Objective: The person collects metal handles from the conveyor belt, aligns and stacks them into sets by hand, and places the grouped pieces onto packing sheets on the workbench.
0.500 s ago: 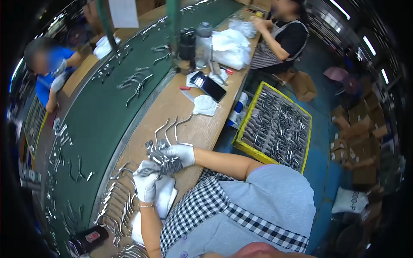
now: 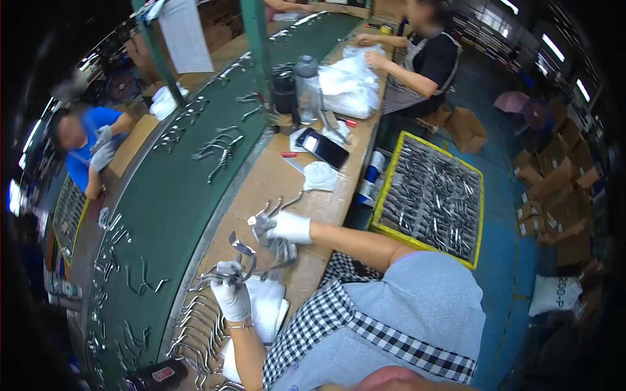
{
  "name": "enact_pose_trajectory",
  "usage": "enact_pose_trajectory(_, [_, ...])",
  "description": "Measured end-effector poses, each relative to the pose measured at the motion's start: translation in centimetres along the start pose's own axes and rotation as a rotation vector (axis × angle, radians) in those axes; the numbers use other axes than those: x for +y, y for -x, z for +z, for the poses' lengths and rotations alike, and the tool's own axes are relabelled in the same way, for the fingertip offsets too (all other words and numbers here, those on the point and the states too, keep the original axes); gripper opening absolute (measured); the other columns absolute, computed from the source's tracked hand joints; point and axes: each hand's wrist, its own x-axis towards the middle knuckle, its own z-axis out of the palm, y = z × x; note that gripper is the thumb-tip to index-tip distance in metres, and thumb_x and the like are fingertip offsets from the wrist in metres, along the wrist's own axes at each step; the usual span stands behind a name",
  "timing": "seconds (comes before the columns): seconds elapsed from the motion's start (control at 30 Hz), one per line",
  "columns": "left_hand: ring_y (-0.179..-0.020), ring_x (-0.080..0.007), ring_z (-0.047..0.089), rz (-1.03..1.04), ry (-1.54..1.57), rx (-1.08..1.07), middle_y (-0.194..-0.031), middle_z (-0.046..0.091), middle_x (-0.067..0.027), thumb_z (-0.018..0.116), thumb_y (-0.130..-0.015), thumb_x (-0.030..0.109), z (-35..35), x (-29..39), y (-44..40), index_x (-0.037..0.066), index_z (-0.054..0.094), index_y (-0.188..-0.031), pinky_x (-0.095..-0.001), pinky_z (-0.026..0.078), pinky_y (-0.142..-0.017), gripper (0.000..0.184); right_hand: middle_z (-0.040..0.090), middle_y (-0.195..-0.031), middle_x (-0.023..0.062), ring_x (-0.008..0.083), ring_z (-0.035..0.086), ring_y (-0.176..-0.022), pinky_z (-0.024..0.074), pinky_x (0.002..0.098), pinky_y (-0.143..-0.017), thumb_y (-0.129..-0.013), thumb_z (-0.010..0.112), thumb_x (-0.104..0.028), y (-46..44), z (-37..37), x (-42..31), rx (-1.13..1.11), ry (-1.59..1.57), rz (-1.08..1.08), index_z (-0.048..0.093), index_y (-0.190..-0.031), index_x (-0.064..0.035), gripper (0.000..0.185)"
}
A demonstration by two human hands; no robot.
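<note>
1 long green belt (image 2: 156, 215) curves along the left; the desk (image 2: 264, 174) runs alongside, mid-frame. Curved tools (image 2: 195, 324) line up lower left. R hand (image 2: 290, 228), centre, closed on a blurred metal bunch (image 2: 282, 251); L hand (image 2: 233, 301), lower left, grips metal pcs (image 2: 228, 268), no. unclear. Poss. drop if snagged handles pull loose. Near desk edge passes under R forearm; some room twd phone (image 2: 323, 150).

Over the counter (image 2: 261, 179), the gloved right grip (image 2: 289, 228) clasps bunched metal pieces (image 2: 282, 251), the left grip (image 2: 232, 298) more of them. Bent metal parts (image 2: 199, 332) line the near left; a phone (image 2: 324, 150) lies farther off, a yellow-rimmed crate (image 2: 424, 245) right.
</note>
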Motion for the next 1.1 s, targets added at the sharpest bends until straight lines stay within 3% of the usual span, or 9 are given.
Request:
enact_pose_trajectory(0.13, [-0.072, -0.014, 0.058, -0.123, 0.069, 0.292, -0.079, 0.059, -0.005, 0.058, -0.091, 0.036, -1.9, -0.5, -0.6, 0.006, 0.056, -0.089, -0.0308, 0.049, -0.071, 0.03, 0.064, -0.079, 0.018, 0.0315, 0.064, -0.073, 0.0491, 0.0386, -0.065, -0.085, 0.055, -0.024, -3.3, -5.0, 0.1, 0.259, 0.586, -0.043, 0.061, -0.091, -0.0001, 0.025])
enact_pose_trajectory(0.23, [-0.063, -0.0115, 0.054, -0.192, 0.176, 0.476, -0.076, 0.056, 0.0007, 0.058, -0.092, 0.033, -1.2, -0.3, -0.6, 0.009, 0.055, -0.089, -0.0328, 0.049, -0.067, 0.023, 0.06, -0.071, 0.0147, 0.0238, 0.063, -0.067, 0.0487, 0.0366, -0.06, -0.087, 0.052, -0.018, -6.4, -6.4, -3.3, 0.38, 0.186, 0.052, 0.059, -0.09, -0.0012, 0.019])
enact_pose_trajectory(0.33, [-0.06, -0.0123, 0.052, -0.351, 0.347, 0.461, -0.072, 0.053, 0.001, 0.057, -0.092, 0.034, -0.8, 0.1, -0.7, 0.01, 0.055, -0.087, -0.0337, 0.048, -0.064, 0.024, 0.059, -0.069, 0.0138, 0.0213, 0.062, -0.065, 0.0488, 0.0353, -0.06, -0.087, 0.05, -0.019, -11.8, -4.7, -4.9, 0.362, 0.396, -0.122, 0.059, -0.09, -0.0018, 0.019])
enact_pose_trajectory(0.47, [-0.06, -0.0152, 0.052, -0.61, 0.51, 0.507, -0.065, 0.053, -0.0002, 0.057, -0.093, 0.032, -0.4, -0.4, -0.7, 0.01, 0.057, -0.081, -0.0341, 0.047, -0.062, 0.025, 0.061, -0.074, 0.0175, 0.0325, 0.062, -0.069, 0.0502, 0.0401, -0.066, -0.085, 0.052, -0.018, -19.8, 1.9, -3.9, 0.132, 0.463, -0.405, 0.06, -0.097, -0.0018, 0.022])
enact_pose_trajectory(0.6, [-0.06, -0.0173, 0.053, -0.648, 0.517, 0.528, -0.066, 0.055, -0.0011, 0.054, -0.094, 0.028, -2.6, -2.1, -0.3, 0.009, 0.057, -0.081, -0.0353, 0.048, -0.064, 0.023, 0.064, -0.087, 0.0217, 0.0383, 0.062, -0.083, 0.0491, 0.0431, -0.077, -0.084, 0.054, -0.022, -26.1, 8.6, -3.2, -0.044, 0.5, -0.4, 0.06, -0.101, -0.0028, 0.026])
enact_pose_trajectory(0.73, [-0.071, -0.0224, 0.057, -0.696, 0.507, 0.665, -0.073, 0.058, -0.0055, 0.056, -0.091, 0.031, -2.4, -1.7, -0.4, 0.007, 0.058, -0.084, -0.0404, 0.05, -0.073, 0.025, 0.065, -0.092, 0.0214, 0.0367, 0.063, -0.087, 0.0506, 0.0422, -0.078, -0.08, 0.062, -0.027, -30.7, 8.9, -4.9, -0.277, 0.731, -0.169, 0.067, -0.1, -0.0043, 0.031])
enact_pose_trajectory(0.87, [-0.088, -0.0264, 0.058, -0.728, 0.523, 0.716, -0.087, 0.061, -0.009, 0.056, -0.09, 0.031, -2.8, -1.8, -0.2, 0.005, 0.06, -0.091, -0.0446, 0.048, -0.088, 0.026, 0.067, -0.099, 0.0176, 0.0335, 0.065, -0.091, 0.0523, 0.0406, -0.08, -0.076, 0.069, -0.035, -31.2, 3.8, -4.6, -0.181, 0.894, 0.066, 0.07, -0.096, -0.0043, 0.037])
enact_pose_trajectory(1.03, [-0.105, -0.0318, 0.054, -0.717, 0.605, 0.567, -0.101, 0.062, -0.0138, 0.05, -0.091, 0.032, -4.3, -3.1, 0.0, 0.001, 0.06, -0.095, -0.0497, 0.04, -0.099, 0.032, 0.063, -0.105, 0.0217, 0.0365, 0.061, -0.099, 0.048, 0.0422, -0.086, -0.08, 0.06, -0.041, -27.8, -2.5, 1.8, 0.059, 0.883, -0.187, 0.062, -0.11, -0.0014, 0.05])
enact_pose_trajectory(1.1, [-0.104, -0.0329, 0.054, -0.711, 0.589, 0.55, -0.099, 0.063, -0.0146, 0.048, -0.091, 0.032, -4.4, -3.2, 0.2, 0.001, 0.06, -0.094, -0.0495, 0.038, -0.1, 0.033, 0.062, -0.108, 0.0215, 0.0369, 0.059, -0.101, 0.0467, 0.0425, -0.088, -0.083, 0.057, -0.04, -21.4, -4.9, 0.0, 0.085, 0.841, -0.04, 0.06, -0.111, -0.0024, 0.047])
